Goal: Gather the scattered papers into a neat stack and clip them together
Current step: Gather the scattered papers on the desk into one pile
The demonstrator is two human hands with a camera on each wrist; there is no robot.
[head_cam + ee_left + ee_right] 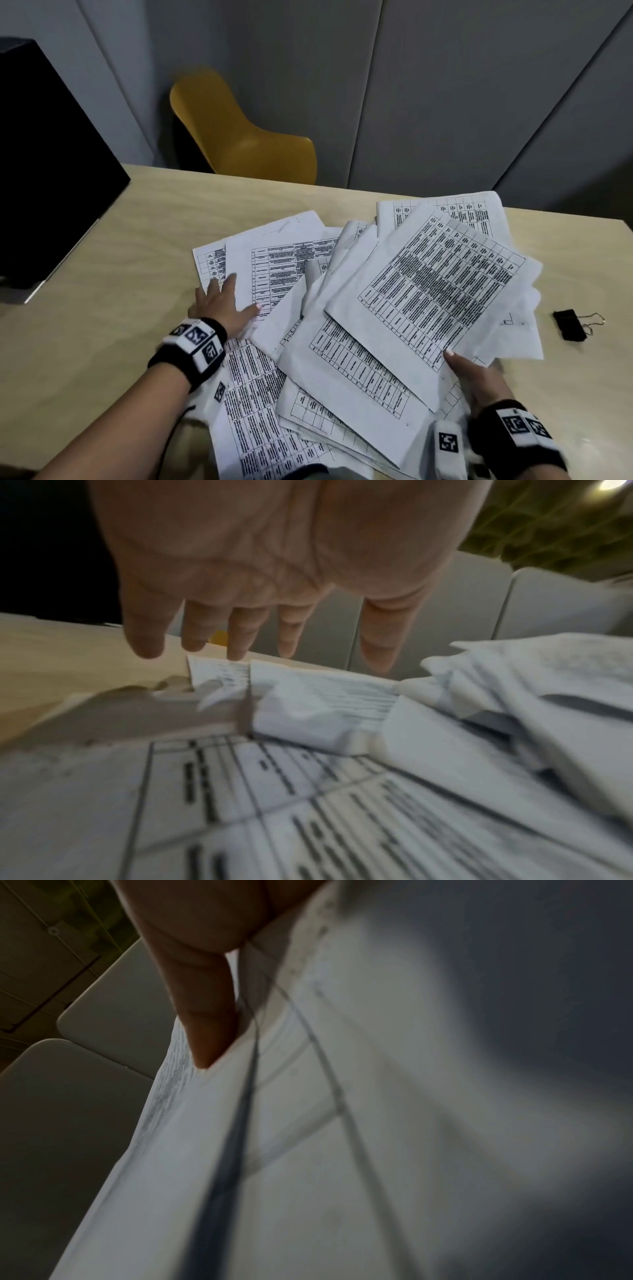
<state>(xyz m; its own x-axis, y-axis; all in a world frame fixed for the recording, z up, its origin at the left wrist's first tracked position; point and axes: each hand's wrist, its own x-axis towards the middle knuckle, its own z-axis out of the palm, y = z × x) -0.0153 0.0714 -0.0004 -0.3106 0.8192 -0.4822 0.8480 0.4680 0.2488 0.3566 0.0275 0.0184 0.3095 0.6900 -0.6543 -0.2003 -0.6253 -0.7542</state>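
Pale wooden tabletop [102, 308]: gathering step in hand, nothing squared or clipped.

Nearest, printed white table sheets [342, 359] are pinched at the lower edge by the right hand [479, 377]; farther left, the left hand [222, 305] is pressed flat, fingers spread, on outlying sheets. Consolidation is judged next; the black binder clip [570, 324] lies untouched, right.

Left hand [222, 303] reaches forward, palm down, fingers [236, 631] straight and spread. Right hand [479, 377] has its thumb on top, pinching, other fingers hidden.
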